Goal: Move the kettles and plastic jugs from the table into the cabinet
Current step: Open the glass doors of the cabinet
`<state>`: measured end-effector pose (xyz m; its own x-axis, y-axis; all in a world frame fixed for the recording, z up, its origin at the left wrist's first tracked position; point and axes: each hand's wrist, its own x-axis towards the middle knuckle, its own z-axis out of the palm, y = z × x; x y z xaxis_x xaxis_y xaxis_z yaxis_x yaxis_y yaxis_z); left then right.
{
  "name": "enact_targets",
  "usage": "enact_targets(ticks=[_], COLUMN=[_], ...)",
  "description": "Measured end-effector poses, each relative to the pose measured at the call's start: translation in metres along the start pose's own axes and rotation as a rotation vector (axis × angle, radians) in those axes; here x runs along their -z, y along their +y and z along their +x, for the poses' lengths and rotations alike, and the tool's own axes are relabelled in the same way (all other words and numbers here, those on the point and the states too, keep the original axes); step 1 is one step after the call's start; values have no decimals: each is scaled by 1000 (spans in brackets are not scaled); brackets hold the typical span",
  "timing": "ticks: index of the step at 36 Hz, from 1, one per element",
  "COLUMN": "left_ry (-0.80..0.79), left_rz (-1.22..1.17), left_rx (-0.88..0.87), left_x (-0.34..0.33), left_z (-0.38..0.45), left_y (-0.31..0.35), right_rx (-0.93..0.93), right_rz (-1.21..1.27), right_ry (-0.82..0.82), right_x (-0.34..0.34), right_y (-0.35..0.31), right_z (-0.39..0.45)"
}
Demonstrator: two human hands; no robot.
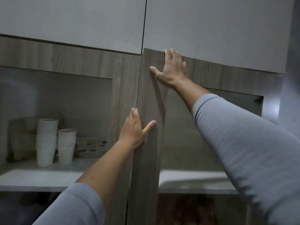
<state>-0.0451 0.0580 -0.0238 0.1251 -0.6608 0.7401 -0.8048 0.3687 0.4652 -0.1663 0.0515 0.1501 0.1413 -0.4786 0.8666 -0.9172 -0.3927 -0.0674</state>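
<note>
A tall cabinet fills the view, with two wood-grain doors that have glass panes. My right hand (170, 70) lies flat with spread fingers near the top of the right door (149, 98). My left hand (135, 129) presses flat against the same door's inner edge, lower down. Neither hand holds anything. The right door stands slightly out from the left door (125, 75). No kettle or plastic jug is in view. Behind the right pane the shelf interior is dim and hard to make out.
Behind the left glass pane, two stacks of white cups (47, 142) and a spotted dish (90, 147) sit on a white shelf (37, 177). Pale grey upper cabinet doors (73, 20) hang above. A lower compartment below is dark.
</note>
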Motion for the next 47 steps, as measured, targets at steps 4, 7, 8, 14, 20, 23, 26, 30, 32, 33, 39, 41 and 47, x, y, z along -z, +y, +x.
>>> enact_targets(ticks=[4, 7, 8, 14, 20, 23, 26, 30, 32, 33, 39, 41, 47], left_ry=[10, 42, 48, 79, -10, -49, -151, -295, -346, -375, -455, -474, -512], left_rz=[-81, -74, -78, -165, -201, -196, -249, -293, -301, -306, -386, -421, -499], left_rx=[69, 58, 57, 39, 10, -59, -152, -289, -346, -379, -572, -599, -532], left_x=[16, 30, 34, 51, 55, 60, 64, 57, 51, 47, 16, 3, -23], left_z=[-28, -50, -57, -119, -200, -222, -240, -264, -274, -279, -305, -314, -342], left_y=[30, 53, 61, 113, 168, 192, 217, 246, 260, 267, 312, 328, 379], right_rx=[-7, -13, -16, -24, -98, -163, -262, -364, -387, -393, -407, -454, -533], right_rz=[38, 75, 94, 182, 226, 300, 365, 435, 440, 434, 348, 292, 175], right_ry=[-46, -72, -75, -60, -74, -65, -41, 35, 54, 60, 170, 186, 265], right_x=[27, 45, 51, 98, 162, 191, 221, 251, 265, 275, 321, 333, 367], right_y=[-4, -10, -12, -11, 8, 19, 28, 43, 52, 56, 89, 100, 131], right_z=[-25, -51, -61, -125, -194, -219, -237, -255, -264, -270, -304, -316, -343])
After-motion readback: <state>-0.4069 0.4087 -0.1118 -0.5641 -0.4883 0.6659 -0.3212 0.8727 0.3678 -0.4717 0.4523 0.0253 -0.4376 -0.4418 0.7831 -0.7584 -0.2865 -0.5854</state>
